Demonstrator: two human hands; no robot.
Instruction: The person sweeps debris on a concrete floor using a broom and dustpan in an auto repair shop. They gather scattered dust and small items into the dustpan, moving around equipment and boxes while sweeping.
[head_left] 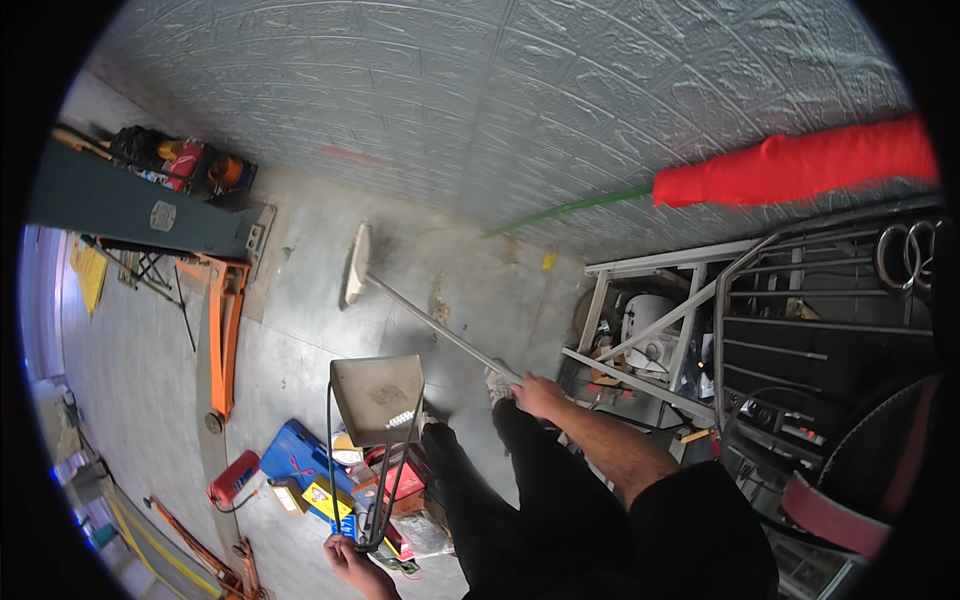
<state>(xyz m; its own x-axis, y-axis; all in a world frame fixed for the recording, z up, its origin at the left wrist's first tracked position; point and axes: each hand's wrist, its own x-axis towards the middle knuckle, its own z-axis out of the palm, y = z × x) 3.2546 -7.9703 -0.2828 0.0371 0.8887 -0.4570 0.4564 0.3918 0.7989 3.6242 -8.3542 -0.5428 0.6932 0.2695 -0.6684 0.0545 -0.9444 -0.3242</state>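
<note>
Grey floor (300, 335) runs up to a shiny, bumpy wall (430, 90), and lots of stuff sits around me. My right hand (543, 397) is closed around the top end of the broom (430, 322). Its long stick points away from me, up and to the left, and its pale head is near the wall. The head looks like it is on the floor. My left hand (350, 560) is down low, with its fingers curled around the end of the dustpan (377, 395) handle. The pan is in front of me, just left of my legs. I can't tell if it touches the floor.

Brown dirt (438, 300) lies to the right of the broom head, and a small yellow scrap (548, 261) is near the metal frame (640, 255). Beside the pan there is a messy pile with a blue case (300, 455).

I think this is the sweeping part, because the broom is reaching out and the pan is well apart from it. To my mind, the next move calls for a tight hold on the stick and short, soft pulls. The pan should stay clear of the pile.
</note>
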